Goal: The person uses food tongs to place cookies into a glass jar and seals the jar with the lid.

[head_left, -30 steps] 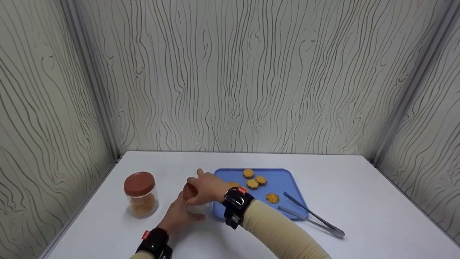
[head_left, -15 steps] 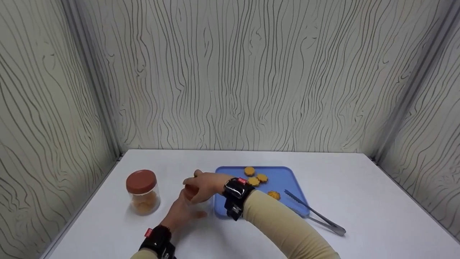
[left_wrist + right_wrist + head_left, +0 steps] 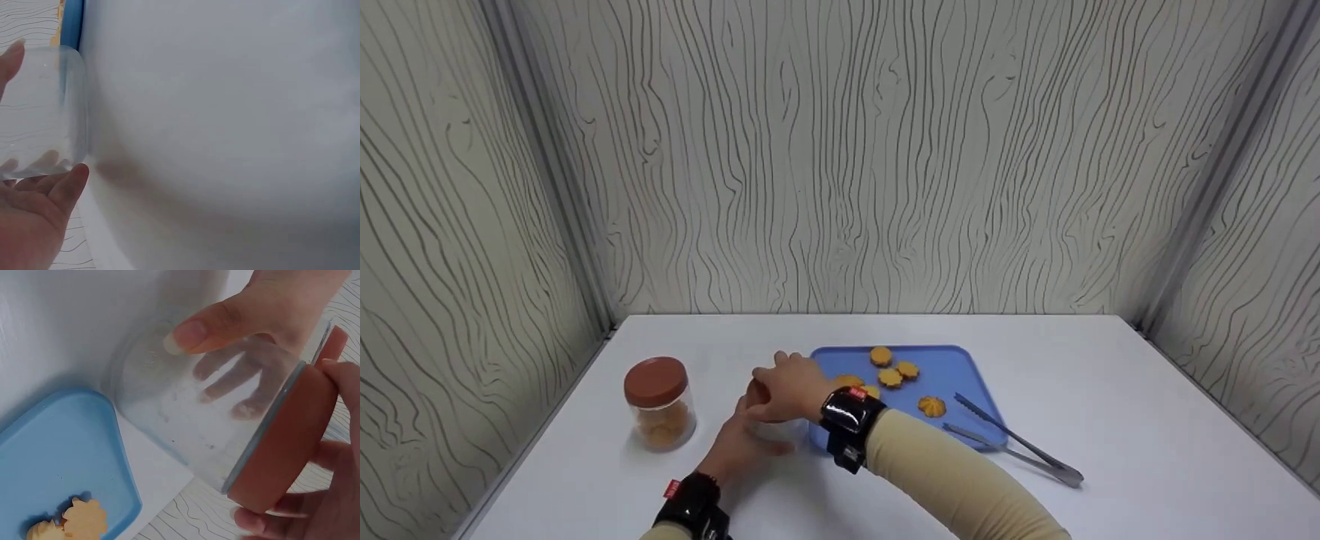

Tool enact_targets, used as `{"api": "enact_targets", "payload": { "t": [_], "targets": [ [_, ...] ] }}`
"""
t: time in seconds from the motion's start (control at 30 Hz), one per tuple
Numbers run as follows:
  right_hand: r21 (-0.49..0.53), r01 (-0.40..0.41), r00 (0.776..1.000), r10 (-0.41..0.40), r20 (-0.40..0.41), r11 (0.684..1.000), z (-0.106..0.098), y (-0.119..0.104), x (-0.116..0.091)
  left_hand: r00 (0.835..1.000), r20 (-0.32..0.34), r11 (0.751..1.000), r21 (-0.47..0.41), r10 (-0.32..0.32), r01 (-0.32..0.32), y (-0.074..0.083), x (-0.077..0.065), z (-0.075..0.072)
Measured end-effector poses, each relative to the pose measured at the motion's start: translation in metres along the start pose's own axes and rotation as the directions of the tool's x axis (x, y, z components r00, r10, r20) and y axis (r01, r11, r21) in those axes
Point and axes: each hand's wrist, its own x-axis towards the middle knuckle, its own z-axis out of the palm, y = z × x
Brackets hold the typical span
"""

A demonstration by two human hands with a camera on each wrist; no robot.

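Note:
A clear jar [image 3: 163,396] with a reddish-brown lid [image 3: 284,441] stands on the table. Round the jar's side curls my left hand [image 3: 741,444], its thumb [image 3: 194,336] across the near wall and the fingers showing through the plastic. From above, my right hand [image 3: 793,388] grips the lid by its rim. Inside the jar I see only small specks. Left of it, a second jar [image 3: 661,420] with the same colour of lid holds orange-yellow cookies.
Just right of the hands lies a blue tray [image 3: 941,367] with several flower-shaped cookies [image 3: 890,378]. Metal tongs [image 3: 1035,459] lie partly on its right side, the joined end on the table. A patterned wall [image 3: 840,165] rises behind the table.
My right hand has turned at the lid, its wrist dipping after rising, and more cookies show past it than half a second ago. The left hand keeps its hold on the jar.

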Motion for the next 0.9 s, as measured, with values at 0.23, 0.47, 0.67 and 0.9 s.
{"api": "enact_targets", "payload": {
  "t": [0.23,0.47,0.67,0.9],
  "targets": [
    [0.125,0.098,0.986,-0.113,0.123,0.987,-0.012,0.006,-0.002,1.0,0.014,1.0,0.019,-0.016,0.015,-0.002,0.002,0.0],
    [0.122,0.176,0.966,-0.196,0.169,0.977,-0.021,0.011,-0.003,0.999,0.024,1.0,0.009,-0.027,0.026,-0.001,0.005,0.001],
    [0.155,0.058,0.989,-0.078,0.127,0.986,-0.016,0.005,-0.008,1.0,0.022,0.998,-0.065,0.01,-0.008,-0.005,-0.001,-0.002],
    [-0.044,-0.091,0.996,0.091,0.008,0.995,0.0,-0.008,-0.007,1.0,0.001,0.999,-0.042,0.012,-0.012,-0.002,-0.003,-0.001]
  ]
}}
